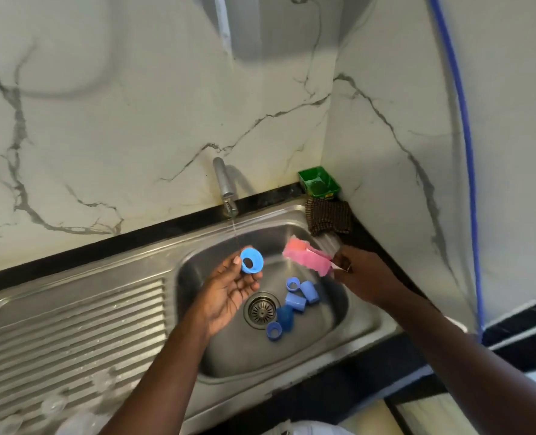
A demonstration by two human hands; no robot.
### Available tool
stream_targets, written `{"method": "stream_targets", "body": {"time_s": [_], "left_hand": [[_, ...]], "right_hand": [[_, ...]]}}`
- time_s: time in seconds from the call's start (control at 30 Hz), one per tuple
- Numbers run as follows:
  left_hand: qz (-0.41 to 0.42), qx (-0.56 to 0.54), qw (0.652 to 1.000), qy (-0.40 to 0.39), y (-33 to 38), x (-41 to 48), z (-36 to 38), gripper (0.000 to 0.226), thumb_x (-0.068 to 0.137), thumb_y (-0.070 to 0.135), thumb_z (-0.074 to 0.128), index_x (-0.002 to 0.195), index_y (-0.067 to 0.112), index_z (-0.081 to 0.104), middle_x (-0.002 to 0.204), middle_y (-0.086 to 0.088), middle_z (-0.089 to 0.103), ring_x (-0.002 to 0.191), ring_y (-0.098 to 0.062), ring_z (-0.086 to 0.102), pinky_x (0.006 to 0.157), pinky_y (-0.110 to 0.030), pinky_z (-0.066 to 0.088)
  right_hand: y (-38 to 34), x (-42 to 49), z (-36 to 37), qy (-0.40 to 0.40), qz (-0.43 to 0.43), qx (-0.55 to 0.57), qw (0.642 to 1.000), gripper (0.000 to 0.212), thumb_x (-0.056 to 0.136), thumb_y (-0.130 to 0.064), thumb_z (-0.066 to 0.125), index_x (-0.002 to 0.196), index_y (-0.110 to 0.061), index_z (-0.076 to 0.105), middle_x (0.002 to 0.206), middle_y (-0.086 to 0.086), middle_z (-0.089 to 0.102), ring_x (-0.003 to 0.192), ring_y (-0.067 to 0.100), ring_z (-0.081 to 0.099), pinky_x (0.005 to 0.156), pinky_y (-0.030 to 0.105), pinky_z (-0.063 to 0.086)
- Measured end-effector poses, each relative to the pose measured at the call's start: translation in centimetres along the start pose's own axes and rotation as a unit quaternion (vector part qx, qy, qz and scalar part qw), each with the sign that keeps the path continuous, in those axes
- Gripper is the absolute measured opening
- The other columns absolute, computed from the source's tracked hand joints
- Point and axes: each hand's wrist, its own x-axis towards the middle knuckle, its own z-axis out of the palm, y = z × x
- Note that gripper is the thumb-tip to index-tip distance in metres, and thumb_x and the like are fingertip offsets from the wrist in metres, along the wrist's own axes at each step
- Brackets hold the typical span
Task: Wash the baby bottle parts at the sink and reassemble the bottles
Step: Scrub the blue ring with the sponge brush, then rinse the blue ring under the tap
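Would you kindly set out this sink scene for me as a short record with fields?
left hand: pinches a blue ring at the fingertips, under the water stream
right hand: grips a pink sponge; the clear item beside it is too blurred to identify
tap: running thinly
sink: several loose blue parts lie beside the drain
back corner: green tub, brown cloth

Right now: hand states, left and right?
Left hand: holding the blue ring, thumb against fingers.
Right hand: closed on the pink sponge.
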Motion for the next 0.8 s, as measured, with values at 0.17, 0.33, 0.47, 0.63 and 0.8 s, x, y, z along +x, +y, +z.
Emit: {"method": "stream_targets", "body": {"time_s": [0.17,0.33,0.47,0.63,0.8], "left_hand": [[-0.101,0.055,0.993,0.014,-3.7,1.4,-0.2,0.041,0.100,0.014,0.042,0.136,-0.001,0.054,0.127,-0.035,0.059,0.081,-0.029,0.070,0.066,-0.035,0.060],[-0.133,0.133,0.982,0.023,-5.5,2.4,0.6,0.040,0.104,0.013,0.033,0.134,-0.003,0.054,0.120,-0.034,0.064,0.068,-0.023,0.070,0.068,-0.036,0.052],[-0.132,0.141,0.981,0.022,-5.7,2.8,0.8,0.037,0.103,0.015,0.036,0.129,0.000,0.060,0.112,-0.030,0.068,0.068,-0.022,0.069,0.069,-0.036,0.051],[-0.126,0.130,0.983,0.043,-5.3,3.7,0.2,0.033,0.104,0.015,0.040,0.122,0.004,0.065,0.098,-0.020,0.071,0.074,-0.025,0.069,0.065,-0.034,0.055],[-0.132,0.090,0.984,0.075,-4.7,4.5,-0.8,0.029,0.102,0.015,0.047,0.123,0.002,0.062,0.113,-0.027,0.068,0.086,-0.031,0.067,0.068,-0.035,0.057]], "right_hand": [[5.5,-0.8,0.6,0.118,0.096,-0.059,0.987,0.015,0.085,-0.023,0.073,0.085,-0.010,0.063,0.088,0.013,0.070,0.088,0.036,0.065,0.071,0.035,0.044],[8.9,-0.7,1.0,0.157,0.175,-0.088,0.968,0.012,0.089,-0.018,0.064,0.092,-0.006,0.061,0.092,0.018,0.067,0.089,0.038,0.065,0.075,0.037,0.046],[10.4,-0.2,1.5,0.180,0.196,-0.096,0.959,0.009,0.085,-0.010,0.065,0.092,-0.005,0.062,0.091,0.018,0.068,0.086,0.038,0.067,0.073,0.036,0.049],[10.9,-0.4,1.5,0.171,0.207,-0.121,0.956,0.015,0.079,-0.013,0.067,0.091,-0.005,0.062,0.090,0.018,0.067,0.082,0.038,0.065,0.071,0.039,0.052],[8.3,0.5,2.4,0.248,0.102,-0.147,0.952,0.022,0.081,-0.013,0.066,0.101,-0.006,0.062,0.098,0.016,0.063,0.087,0.035,0.060,0.077,0.043,0.051]]}}
